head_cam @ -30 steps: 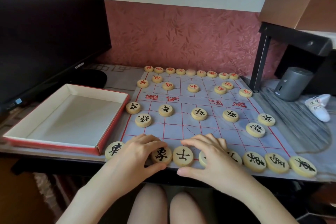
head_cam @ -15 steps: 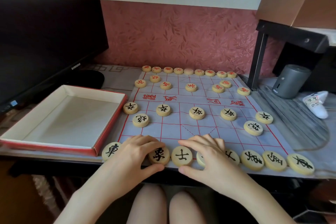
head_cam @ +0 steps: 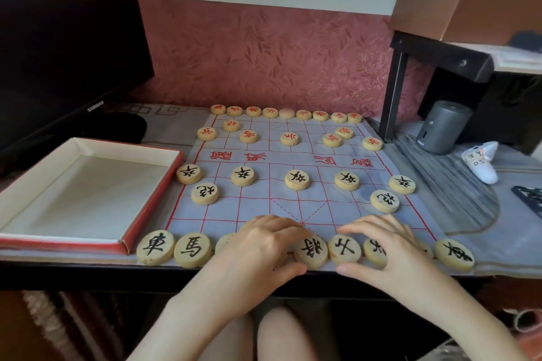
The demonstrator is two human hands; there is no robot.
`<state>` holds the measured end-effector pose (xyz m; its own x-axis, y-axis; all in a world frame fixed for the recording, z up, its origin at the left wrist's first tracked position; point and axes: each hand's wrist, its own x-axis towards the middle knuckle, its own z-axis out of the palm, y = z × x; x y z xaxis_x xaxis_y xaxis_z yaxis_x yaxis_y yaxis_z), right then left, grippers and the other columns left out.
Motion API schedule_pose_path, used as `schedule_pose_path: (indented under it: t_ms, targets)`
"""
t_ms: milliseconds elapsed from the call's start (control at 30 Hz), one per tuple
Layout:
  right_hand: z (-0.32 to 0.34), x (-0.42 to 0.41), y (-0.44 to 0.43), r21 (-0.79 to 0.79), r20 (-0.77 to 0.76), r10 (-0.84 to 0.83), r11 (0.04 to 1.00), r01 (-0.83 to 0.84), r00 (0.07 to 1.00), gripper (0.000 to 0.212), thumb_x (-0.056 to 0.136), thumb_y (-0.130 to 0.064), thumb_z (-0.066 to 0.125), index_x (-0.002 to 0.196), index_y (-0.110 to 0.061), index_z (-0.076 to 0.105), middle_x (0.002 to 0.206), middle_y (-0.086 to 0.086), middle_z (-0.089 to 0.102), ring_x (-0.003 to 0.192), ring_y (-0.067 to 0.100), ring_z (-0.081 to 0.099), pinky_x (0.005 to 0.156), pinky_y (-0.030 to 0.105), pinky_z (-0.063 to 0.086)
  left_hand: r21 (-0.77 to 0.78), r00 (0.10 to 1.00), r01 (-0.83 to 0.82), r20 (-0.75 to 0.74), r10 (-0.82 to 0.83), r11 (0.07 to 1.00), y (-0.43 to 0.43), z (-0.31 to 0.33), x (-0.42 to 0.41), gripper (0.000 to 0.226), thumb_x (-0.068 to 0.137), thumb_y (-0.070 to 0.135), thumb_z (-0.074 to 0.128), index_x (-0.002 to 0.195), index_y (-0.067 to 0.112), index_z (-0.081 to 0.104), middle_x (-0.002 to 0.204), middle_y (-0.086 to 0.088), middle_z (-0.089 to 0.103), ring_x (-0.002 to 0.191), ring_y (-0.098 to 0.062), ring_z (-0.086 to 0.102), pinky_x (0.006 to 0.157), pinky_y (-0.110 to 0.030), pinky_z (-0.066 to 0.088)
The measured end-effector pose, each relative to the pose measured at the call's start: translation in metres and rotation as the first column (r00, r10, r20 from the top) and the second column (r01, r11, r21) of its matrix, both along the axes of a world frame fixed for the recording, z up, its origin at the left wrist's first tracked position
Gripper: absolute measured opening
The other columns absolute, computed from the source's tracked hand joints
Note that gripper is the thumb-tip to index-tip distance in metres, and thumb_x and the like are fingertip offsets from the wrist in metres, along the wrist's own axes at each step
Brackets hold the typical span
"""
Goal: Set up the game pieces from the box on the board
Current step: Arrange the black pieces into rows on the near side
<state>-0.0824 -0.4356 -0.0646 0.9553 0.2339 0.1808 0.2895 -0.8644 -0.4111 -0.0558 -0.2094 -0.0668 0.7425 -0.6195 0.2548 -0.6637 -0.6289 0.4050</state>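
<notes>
Your left hand [head_cam: 258,246] lay flat over the near row at lower centre, fingers loosely spread, thumb under the table edge side; nothing pinched that I could see, so an open grip resting on pieces. Your right hand [head_cam: 387,246] did the same just to its right, fingers splayed over two or three discs, open grip too. Between the two hands sat the general piece [head_cam: 311,250] and the advisor piece [head_cam: 344,248], touching each other.

The board [head_cam: 264,208], a thin cloth sheet, lay across the worktop [head_cam: 498,214] in mid frame. Red pieces [head_cam: 289,138] filled the far rows, black soldiers [head_cam: 296,179] and cannons sat mid-board, and the near row ran from the chariot [head_cam: 155,247] and horse [head_cam: 192,249] at lower left to the other chariot [head_cam: 454,254] at lower right. The box [head_cam: 140,214] at left looked empty, so my read: setup nearly done, you were just squaring up the back row.

Risks:
- Near row sat right at the worktop's front edge. A push toward you could tip a disc off into your lap.
- The cloth looked light. Dragging with flat palms could slide or wrinkle it and shift every placed piece.
- Discs were touching, so nudging one would likely shove its neighbours off their line crossings.
- One far-row piece showed a blank face; possibly upside down, can't tell.
</notes>
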Motion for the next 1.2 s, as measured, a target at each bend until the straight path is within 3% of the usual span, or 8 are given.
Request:
schedule_pose_path:
  t_ms: [167, 300, 433, 667, 800, 933, 1100, 1200]
  targets:
    - [-0.007, 0.006, 0.001, -0.057, 0.059, -0.022, 0.998, 0.026, 0.998, 0.064, 0.052, -0.078, 0.041, 0.103, -0.041, 0.052, 0.099, -0.030, 0.046, 0.103, -0.004, 0.033, 0.093, 0.000, 0.008, 0.037, 0.997, 0.055, 0.045, -0.057, 0.998, -0.014, 0.003, 0.004, 0.037, 0.083, 0.032, 0.054, 0.119, 0.027, 0.057, 0.119, 0.010, 0.061, 0.108, -0.006, 0.048, 0.092, -0.008, 0.022]
    - [-0.007, 0.005, 0.000, -0.040, 0.035, 0.003, 0.999, -0.002, 0.999, 0.054, 0.063, -0.068, 0.054, 0.108, -0.038, 0.055, 0.099, -0.031, 0.046, 0.104, -0.008, 0.033, 0.092, 0.004, 0.013, 0.034, 0.996, 0.087, -0.012, -0.086, 0.996, -0.018, 0.003, 0.007, 0.033, 0.085, 0.026, 0.055, 0.118, 0.026, 0.059, 0.120, 0.011, 0.059, 0.110, -0.007, 0.048, 0.092, -0.005, 0.022]
    - [-0.002, -0.003, -0.002, 0.047, -0.031, 0.041, 0.998, -0.039, 0.999, 0.044, 0.082, -0.035, 0.066, 0.117, -0.049, 0.043, 0.103, -0.035, 0.041, 0.110, -0.013, 0.027, 0.090, 0.000, 0.018, 0.037, 0.998, 0.048, -0.037, -0.046, 0.998, -0.021, 0.000, 0.008, 0.047, 0.079, 0.048, 0.045, 0.117, 0.026, 0.059, 0.116, 0.006, 0.057, 0.106, -0.011, 0.048, 0.090, -0.009, 0.024]
    - [-0.003, -0.006, -0.004, 0.083, -0.084, 0.084, 0.994, -0.077, 0.993, 0.053, 0.086, -0.025, 0.058, 0.126, -0.054, 0.038, 0.122, -0.034, 0.038, 0.119, -0.004, 0.027, 0.097, 0.009, 0.024, 0.065, 0.997, -0.065, 0.043, 0.062, 0.996, -0.029, -0.004, 0.009, 0.060, 0.070, 0.066, 0.040, 0.110, 0.027, 0.063, 0.099, 0.003, 0.055, 0.089, -0.016, 0.052, 0.080, -0.021, 0.037]
    - [-0.002, -0.005, -0.002, 0.059, -0.040, 0.080, 0.995, -0.078, 0.996, 0.055, 0.074, -0.060, 0.059, 0.125, -0.050, 0.040, 0.123, -0.041, 0.035, 0.118, -0.020, 0.019, 0.093, -0.002, 0.011, 0.054, 0.992, -0.113, 0.065, 0.109, 0.992, -0.030, -0.005, 0.010, 0.072, 0.065, 0.076, 0.044, 0.113, 0.024, 0.061, 0.104, 0.006, 0.053, 0.093, -0.014, 0.050, 0.085, -0.025, 0.042]
    - [-0.005, 0.003, -0.005, 0.019, 0.031, -0.007, 1.000, 0.007, 0.999, 0.082, 0.048, -0.094, 0.035, 0.115, -0.048, 0.046, 0.112, -0.034, 0.043, 0.113, -0.009, 0.031, 0.093, 0.005, 0.014, 0.028, 0.999, -0.019, -0.027, 0.020, 0.999, -0.022, 0.005, 0.007, 0.067, 0.070, 0.066, 0.057, 0.127, 0.031, 0.051, 0.126, 0.016, 0.049, 0.115, -0.003, 0.043, 0.091, -0.003, 0.026]
    - [-0.004, 0.005, -0.004, -0.030, 0.042, 0.024, 0.999, -0.023, 0.999, 0.053, 0.063, -0.071, 0.053, 0.109, -0.044, 0.050, 0.099, -0.035, 0.043, 0.107, -0.013, 0.027, 0.093, 0.007, 0.015, 0.026, 0.993, 0.099, -0.059, -0.097, 0.995, -0.014, 0.010, 0.005, 0.045, 0.084, 0.031, 0.060, 0.128, 0.036, 0.049, 0.129, 0.022, 0.048, 0.122, 0.005, 0.027, 0.088, 0.010, 0.015]
    - [-0.001, -0.001, -0.005, -0.004, 0.005, 0.048, 0.999, -0.048, 0.999, 0.042, 0.078, -0.047, 0.065, 0.116, -0.044, 0.047, 0.100, -0.038, 0.033, 0.103, -0.026, 0.010, 0.093, 0.001, 0.011, 0.008, 0.993, 0.096, -0.070, -0.095, 0.995, -0.018, 0.009, 0.007, 0.040, 0.083, 0.028, 0.062, 0.122, 0.029, 0.056, 0.122, 0.014, 0.054, 0.116, 0.001, 0.033, 0.088, 0.008, 0.018]
